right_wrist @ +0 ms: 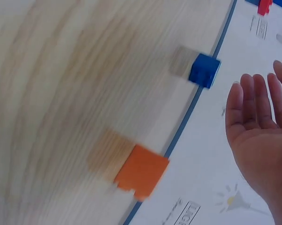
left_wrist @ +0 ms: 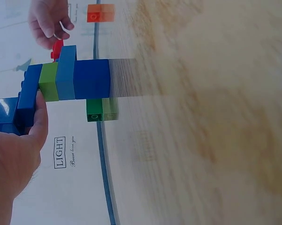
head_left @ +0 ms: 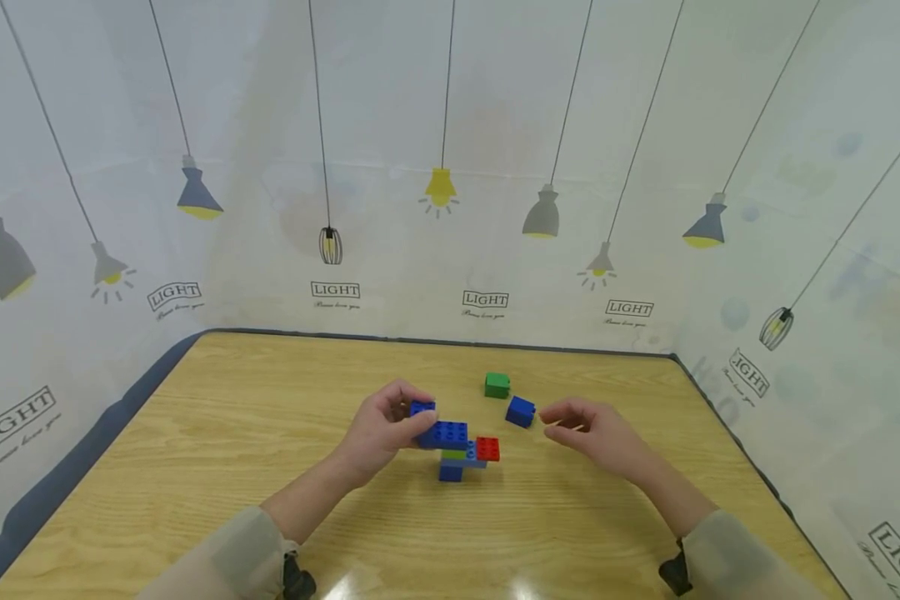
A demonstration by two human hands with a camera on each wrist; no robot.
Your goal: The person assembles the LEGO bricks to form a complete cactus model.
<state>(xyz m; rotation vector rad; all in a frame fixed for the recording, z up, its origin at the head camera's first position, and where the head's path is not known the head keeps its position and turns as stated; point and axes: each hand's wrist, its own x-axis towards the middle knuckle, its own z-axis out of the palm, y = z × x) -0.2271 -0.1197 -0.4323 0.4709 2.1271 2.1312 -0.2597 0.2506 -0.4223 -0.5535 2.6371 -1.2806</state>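
My left hand (head_left: pixel 378 429) grips a blue brick (head_left: pixel 448 433) at the top of a small built stack, thumb along its side. Another blue brick (head_left: pixel 422 407) sits raised at that end, partly behind the thumb. Below come a lime green brick (left_wrist: pixel 49 81), a light blue brick (left_wrist: pixel 66 72) and a dark blue brick (left_wrist: pixel 93 78) at the bottom. A red brick (head_left: pixel 487 448) sticks out to the right on the light blue one. My right hand (head_left: pixel 600 433) holds nothing; its relaxed fingers hover just right of a loose blue brick (head_left: pixel 521 412).
A green brick (head_left: pixel 497 385) lies on the wooden table (head_left: pixel 270 400), behind the loose blue one. An orange brick (right_wrist: pixel 141 172) shows on the table in both wrist views, but not in the head view. White printed sheets (head_left: pixel 390 100) wall the table's back and sides.
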